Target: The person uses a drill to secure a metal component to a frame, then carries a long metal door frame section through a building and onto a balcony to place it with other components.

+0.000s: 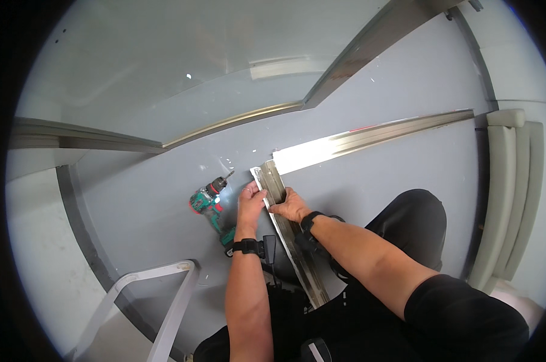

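A long brownish-metal channel strip with a white edge (296,251) runs from the centre down toward my body. My left hand (250,206) grips its left edge near the upper end, fingers curled around it. My right hand (290,205) is closed on the same strip from the right side, a little lower. A second long silvery strip (369,139) lies on the grey floor, reaching from the top of the held strip toward the upper right. A green cordless drill (215,214) with a bit in its chuck lies beside my left hand.
A metal-framed glass panel (182,54) stands across the upper area, its bottom track (233,122) on the floor. A white tubular frame (177,301) is at lower left. Pale padded pieces (497,199) lean along the right wall. My bent knee (415,226) is at right.
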The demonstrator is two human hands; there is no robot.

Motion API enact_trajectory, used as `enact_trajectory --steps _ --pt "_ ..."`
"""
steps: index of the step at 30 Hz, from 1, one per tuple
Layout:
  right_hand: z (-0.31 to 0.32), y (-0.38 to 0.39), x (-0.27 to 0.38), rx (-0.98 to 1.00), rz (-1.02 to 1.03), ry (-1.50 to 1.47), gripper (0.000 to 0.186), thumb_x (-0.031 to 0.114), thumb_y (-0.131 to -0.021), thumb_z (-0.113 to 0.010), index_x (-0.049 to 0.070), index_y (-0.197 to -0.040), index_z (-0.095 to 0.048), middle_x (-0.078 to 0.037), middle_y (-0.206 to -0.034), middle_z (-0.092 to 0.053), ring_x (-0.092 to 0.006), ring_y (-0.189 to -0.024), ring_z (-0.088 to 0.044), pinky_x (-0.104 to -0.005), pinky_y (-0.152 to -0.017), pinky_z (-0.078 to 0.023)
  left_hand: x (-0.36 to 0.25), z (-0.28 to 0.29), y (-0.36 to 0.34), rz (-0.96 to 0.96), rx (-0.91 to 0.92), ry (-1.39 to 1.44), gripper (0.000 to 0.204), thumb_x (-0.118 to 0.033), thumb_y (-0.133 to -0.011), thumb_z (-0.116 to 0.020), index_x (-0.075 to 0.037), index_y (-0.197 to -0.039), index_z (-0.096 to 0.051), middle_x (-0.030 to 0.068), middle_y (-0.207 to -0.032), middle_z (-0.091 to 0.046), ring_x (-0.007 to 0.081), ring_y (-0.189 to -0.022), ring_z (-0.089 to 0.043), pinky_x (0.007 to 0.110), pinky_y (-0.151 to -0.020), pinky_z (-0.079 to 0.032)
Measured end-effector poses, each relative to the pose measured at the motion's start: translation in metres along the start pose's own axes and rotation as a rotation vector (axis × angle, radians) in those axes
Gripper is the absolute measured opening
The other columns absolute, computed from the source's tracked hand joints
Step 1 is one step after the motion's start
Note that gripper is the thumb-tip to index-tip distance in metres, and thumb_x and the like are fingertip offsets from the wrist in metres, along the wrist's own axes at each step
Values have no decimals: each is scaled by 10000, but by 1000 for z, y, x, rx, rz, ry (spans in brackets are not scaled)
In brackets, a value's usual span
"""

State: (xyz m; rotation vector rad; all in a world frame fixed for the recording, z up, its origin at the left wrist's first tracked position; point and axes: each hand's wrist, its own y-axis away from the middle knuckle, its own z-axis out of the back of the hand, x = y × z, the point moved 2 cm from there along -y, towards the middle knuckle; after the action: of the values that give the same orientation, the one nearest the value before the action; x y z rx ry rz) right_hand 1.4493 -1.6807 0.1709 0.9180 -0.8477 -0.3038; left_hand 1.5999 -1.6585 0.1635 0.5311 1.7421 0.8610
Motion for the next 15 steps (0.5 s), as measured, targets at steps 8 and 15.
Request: enact_trajectory --steps 8,15 --pt "31 38 26 -36 -25 161 729 267 -582 -847 -86 -1093 -466 -239 -1032 -623 -312 -969 -620 -348 -852 -494 -31 -28 57 -78 -116 -61 530 -86 -844 -619 35 -1325 -431 164 -1267 -543 254 -1143 -536 366 -961 -440" --pt "56 131 80 -154 -40 290 804 361 -595 -807 -93 -1122 -403 -270 -1164 -508 -399 -1075 -540 -403 -918 -461 -79 -46 178 -64 -345 -288 519 -137 -845 -638 -2 -1314 -459 197 -1284 -537 307 -1172 -536 399 -966 -442"
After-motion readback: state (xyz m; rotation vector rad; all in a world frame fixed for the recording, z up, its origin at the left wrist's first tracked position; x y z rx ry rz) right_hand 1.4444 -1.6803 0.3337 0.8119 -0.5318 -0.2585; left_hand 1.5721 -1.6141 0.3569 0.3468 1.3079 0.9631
